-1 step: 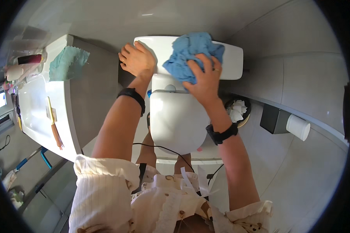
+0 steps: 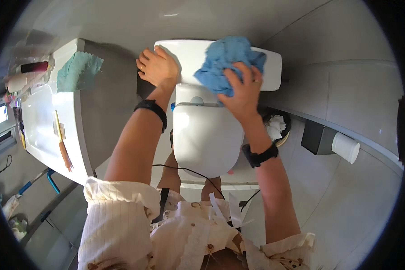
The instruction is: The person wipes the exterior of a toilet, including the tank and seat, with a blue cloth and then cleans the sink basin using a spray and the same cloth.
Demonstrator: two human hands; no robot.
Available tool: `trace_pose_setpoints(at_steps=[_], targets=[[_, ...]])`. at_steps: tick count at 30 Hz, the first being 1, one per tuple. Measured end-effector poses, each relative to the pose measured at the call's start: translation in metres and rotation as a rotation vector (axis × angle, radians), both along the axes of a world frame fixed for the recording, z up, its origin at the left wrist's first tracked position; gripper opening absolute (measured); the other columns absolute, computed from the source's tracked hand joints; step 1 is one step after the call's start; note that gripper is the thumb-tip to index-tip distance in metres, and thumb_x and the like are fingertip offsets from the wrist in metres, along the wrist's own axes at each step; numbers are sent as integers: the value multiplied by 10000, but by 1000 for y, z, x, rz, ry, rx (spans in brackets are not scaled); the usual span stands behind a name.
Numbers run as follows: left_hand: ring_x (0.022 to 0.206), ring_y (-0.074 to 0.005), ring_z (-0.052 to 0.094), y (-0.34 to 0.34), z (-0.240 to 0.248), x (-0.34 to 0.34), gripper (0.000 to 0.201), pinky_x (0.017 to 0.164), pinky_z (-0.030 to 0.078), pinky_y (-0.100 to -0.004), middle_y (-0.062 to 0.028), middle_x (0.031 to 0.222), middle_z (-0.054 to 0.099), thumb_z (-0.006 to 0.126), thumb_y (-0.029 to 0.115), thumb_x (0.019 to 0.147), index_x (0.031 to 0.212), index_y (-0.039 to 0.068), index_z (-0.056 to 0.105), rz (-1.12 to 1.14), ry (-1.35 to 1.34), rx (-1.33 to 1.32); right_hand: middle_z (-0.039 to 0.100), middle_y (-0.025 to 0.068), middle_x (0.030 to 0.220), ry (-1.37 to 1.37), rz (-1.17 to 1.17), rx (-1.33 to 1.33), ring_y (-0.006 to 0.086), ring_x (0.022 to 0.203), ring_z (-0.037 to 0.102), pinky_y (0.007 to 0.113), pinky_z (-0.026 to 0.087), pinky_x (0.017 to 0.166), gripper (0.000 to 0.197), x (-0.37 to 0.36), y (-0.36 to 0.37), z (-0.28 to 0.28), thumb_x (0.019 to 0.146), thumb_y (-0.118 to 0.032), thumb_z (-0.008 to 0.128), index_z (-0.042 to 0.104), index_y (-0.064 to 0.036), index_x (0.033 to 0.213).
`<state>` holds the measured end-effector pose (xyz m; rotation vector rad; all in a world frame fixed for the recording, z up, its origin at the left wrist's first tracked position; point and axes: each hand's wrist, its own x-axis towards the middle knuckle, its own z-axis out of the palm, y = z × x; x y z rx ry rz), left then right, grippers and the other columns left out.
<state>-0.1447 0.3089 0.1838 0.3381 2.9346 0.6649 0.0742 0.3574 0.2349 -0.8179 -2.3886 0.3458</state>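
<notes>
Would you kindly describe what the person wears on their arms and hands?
The left sleeve is cream with fine stripes; the right sleeve, cream with brown spots. A black band circles the left wrist, another the right. The left hand has a thin ring.

We can read no text, label, brand, number or sign anywhere. On the far left, the dark red, glossy, oblong container (image 2: 34,67) and the pale pink, rounded container (image 2: 18,83) beside it are too small and blurred for us to make out lettering.
</notes>
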Motion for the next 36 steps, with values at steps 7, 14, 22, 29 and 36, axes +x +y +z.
trace_pose_setpoints(at_steps=[7, 14, 22, 29, 36], targets=[[1277, -349, 217, 0, 13, 16, 444, 978, 210, -573, -177, 1306, 337, 311, 363, 908, 1169, 15, 396, 90, 232, 22, 428, 130, 1146, 158, -305, 24, 355, 1059, 366, 493, 318, 883, 514, 96, 28, -34, 516, -163, 699, 563, -84, 1006], [1280, -338, 207, 5, 16, 23, 436, 976, 215, -564, -181, 1306, 332, 306, 361, 910, 1153, 10, 397, 72, 192, 8, 418, 162, 1146, 218, -584, 94, 353, 1054, 369, 484, 293, 902, 501, 59, -9, -38, 562, -168, 674, 527, -46, 1024], [1262, -335, 230, 6, -5, 23, 418, 975, 227, -548, -177, 1290, 352, 320, 363, 902, 1119, 21, 427, 27, 194, -32, 451, 79, 1131, 84, -191, 170, 349, 1080, 326, 510, 279, 872, 467, -13, -37, -21, 551, -271, 729, 575, -160, 977], [1239, -337, 262, 5, 11, 24, 427, 971, 243, -534, -173, 1267, 382, 310, 375, 903, 1101, 21, 442, 49, 205, 92, 438, 21, 1145, -42, -23, 80, 371, 1061, 341, 508, 315, 848, 437, 6, -18, -13, 527, -226, 752, 590, -237, 932], [1248, -334, 252, -3, -3, 2, 436, 971, 241, -530, -172, 1268, 382, 296, 378, 907, 1104, 15, 437, 65, 250, 46, 433, 85, 1151, 31, -133, 187, 352, 1064, 360, 454, 314, 895, 496, 88, 21, -23, 542, -172, 735, 571, -161, 1009]])
